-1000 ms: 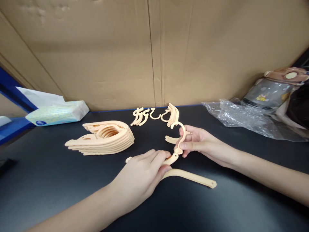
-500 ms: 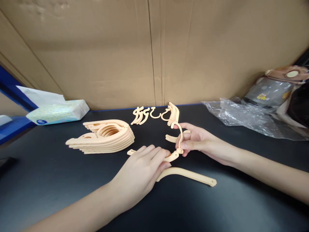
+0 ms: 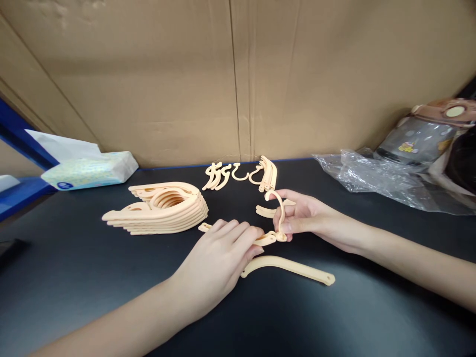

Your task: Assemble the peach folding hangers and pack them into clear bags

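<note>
My left hand (image 3: 223, 253) is closed over a cream hanger arm (image 3: 267, 240), whose two ends stick out past the fingers. Between the thumb and fingers of my right hand (image 3: 303, 216) is a cream hanger hook (image 3: 279, 210), held upright with its curve at the top. The hook's lower end meets the right end of the hanger arm; whether they are joined I cannot tell. Just in front lies a loose hanger arm (image 3: 293, 267) on the black table. Another curved hanger arm (image 3: 266, 211) rests behind my right hand, partly covered by it.
A stack of folded hangers (image 3: 159, 210) lies at the left. Several loose hooks (image 3: 215, 176) and a bundle of hanger arms (image 3: 268, 173) lie at the back, before a cardboard wall (image 3: 167, 84). A tissue pack (image 3: 91, 170), clear plastic bag (image 3: 372, 178) and bottle (image 3: 416, 136) flank them.
The hook in my right hand has turned slightly, and its lower end has shifted a little right and down at the hanger arm's end. My left hand stays almost in place.
</note>
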`<state>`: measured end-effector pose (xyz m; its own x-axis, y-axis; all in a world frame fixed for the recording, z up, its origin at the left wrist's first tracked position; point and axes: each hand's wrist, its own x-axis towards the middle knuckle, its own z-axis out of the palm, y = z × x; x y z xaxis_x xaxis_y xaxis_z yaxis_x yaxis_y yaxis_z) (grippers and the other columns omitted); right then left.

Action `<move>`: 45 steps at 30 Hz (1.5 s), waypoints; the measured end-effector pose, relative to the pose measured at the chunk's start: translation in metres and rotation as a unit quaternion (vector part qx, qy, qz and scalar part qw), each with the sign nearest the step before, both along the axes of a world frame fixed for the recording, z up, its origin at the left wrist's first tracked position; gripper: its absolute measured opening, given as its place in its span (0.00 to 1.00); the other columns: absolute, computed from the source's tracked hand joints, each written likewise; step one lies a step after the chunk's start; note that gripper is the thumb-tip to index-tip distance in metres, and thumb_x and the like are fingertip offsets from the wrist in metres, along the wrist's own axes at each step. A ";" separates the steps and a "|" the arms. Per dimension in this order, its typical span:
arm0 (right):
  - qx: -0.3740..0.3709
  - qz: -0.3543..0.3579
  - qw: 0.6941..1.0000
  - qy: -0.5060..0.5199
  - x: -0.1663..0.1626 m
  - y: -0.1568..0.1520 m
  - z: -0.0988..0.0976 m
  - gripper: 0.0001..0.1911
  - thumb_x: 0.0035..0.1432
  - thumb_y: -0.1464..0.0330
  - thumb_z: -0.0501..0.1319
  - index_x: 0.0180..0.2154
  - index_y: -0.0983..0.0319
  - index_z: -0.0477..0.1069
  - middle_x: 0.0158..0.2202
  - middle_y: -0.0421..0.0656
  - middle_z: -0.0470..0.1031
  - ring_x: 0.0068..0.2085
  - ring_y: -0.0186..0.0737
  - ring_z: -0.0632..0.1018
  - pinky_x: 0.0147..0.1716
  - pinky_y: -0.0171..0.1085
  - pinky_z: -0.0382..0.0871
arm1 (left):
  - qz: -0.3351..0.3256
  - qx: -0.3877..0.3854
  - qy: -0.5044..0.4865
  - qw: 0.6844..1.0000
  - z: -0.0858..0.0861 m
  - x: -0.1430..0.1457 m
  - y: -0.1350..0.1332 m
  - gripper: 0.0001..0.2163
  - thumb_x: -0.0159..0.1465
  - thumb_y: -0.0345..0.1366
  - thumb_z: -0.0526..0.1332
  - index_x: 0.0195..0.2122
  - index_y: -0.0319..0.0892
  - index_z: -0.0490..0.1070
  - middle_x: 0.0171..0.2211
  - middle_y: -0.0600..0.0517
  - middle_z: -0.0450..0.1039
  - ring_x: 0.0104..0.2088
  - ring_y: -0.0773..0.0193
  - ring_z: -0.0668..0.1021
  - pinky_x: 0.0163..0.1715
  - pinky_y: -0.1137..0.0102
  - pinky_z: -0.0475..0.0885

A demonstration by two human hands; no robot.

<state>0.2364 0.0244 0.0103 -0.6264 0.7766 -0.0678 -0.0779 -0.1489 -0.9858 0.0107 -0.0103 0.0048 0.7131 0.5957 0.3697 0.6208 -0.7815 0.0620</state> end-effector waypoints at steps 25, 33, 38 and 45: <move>0.012 -0.040 0.999 -0.021 -0.002 -0.002 -0.001 0.20 0.54 0.70 0.67 0.47 0.59 0.62 0.33 0.39 0.75 0.33 0.33 0.73 0.34 0.35 0.68 | 0.002 -0.014 -0.016 1.000 -0.002 -0.001 0.002 0.13 0.73 0.35 0.45 0.41 0.41 0.67 0.31 0.52 0.73 0.30 0.62 0.72 0.29 0.68 0.66; 0.033 -0.058 0.998 -0.021 -0.005 -0.005 -0.004 0.19 0.55 0.68 0.66 0.44 0.57 0.59 0.33 0.37 0.75 0.29 0.31 0.72 0.31 0.35 0.68 | 0.013 -0.001 -0.017 1.000 -0.004 -0.002 0.003 0.11 0.73 0.35 0.47 0.41 0.41 0.67 0.34 0.50 0.75 0.31 0.61 0.75 0.30 0.68 0.67; 0.041 -0.071 0.996 -0.026 -0.006 -0.006 -0.005 0.17 0.57 0.69 0.65 0.43 0.57 0.58 0.33 0.36 0.74 0.27 0.29 0.70 0.31 0.34 0.68 | 0.014 0.011 -0.020 1.000 -0.005 -0.003 0.003 0.12 0.73 0.35 0.46 0.40 0.40 0.68 0.34 0.50 0.75 0.32 0.60 0.76 0.31 0.68 0.69; 0.049 -0.096 0.993 -0.036 -0.008 -0.009 -0.004 0.18 0.55 0.70 0.65 0.42 0.57 0.57 0.31 0.36 0.74 0.27 0.30 0.69 0.29 0.34 0.67 | 0.010 0.036 -0.027 0.999 -0.007 -0.003 0.002 0.12 0.73 0.35 0.46 0.41 0.39 0.68 0.33 0.51 0.76 0.31 0.60 0.76 0.29 0.67 0.70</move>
<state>0.2284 0.0154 0.0063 -0.4614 0.8868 -0.0265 -0.0236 -0.0421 -0.9988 0.0074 -0.0081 -0.0018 0.6793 0.5806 0.4487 0.6338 -0.7725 0.0399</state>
